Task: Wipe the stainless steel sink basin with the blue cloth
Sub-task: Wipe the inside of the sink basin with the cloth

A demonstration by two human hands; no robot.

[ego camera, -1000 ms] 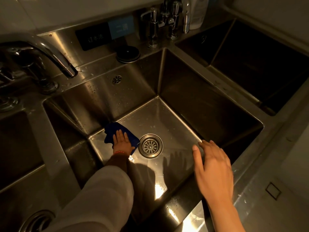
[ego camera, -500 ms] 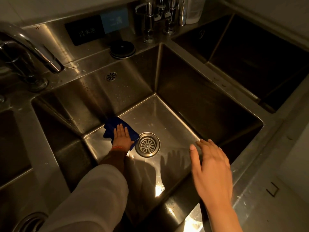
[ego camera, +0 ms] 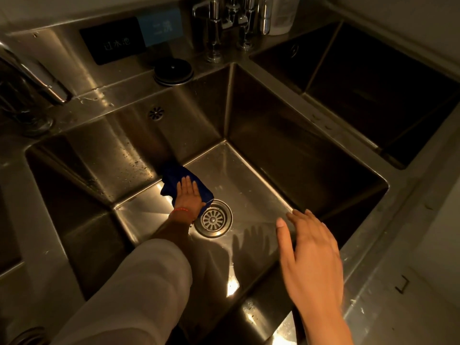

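A deep stainless steel sink basin [ego camera: 261, 185] fills the middle of the head view, with a round drain strainer [ego camera: 213, 218] in its floor. A dark blue cloth [ego camera: 174, 179] lies on the basin floor just left of and behind the drain. My left hand [ego camera: 188, 195] presses flat on the cloth, fingers pointing toward the back wall; a pale sleeve covers the forearm. My right hand [ego camera: 311, 252] hovers above the basin's front right part with fingers spread, holding nothing.
A curved faucet spout [ego camera: 37, 78] reaches in from the left. Taps and dispensers [ego camera: 224, 23] stand behind the basin, beside a round black cap [ego camera: 173, 70]. Another dark basin [ego camera: 373, 95] lies to the right, and one more to the left.
My left hand has slid the cloth a little back and right along the basin floor, toward the rear wall. My right hand stays hovering in about the same spot.
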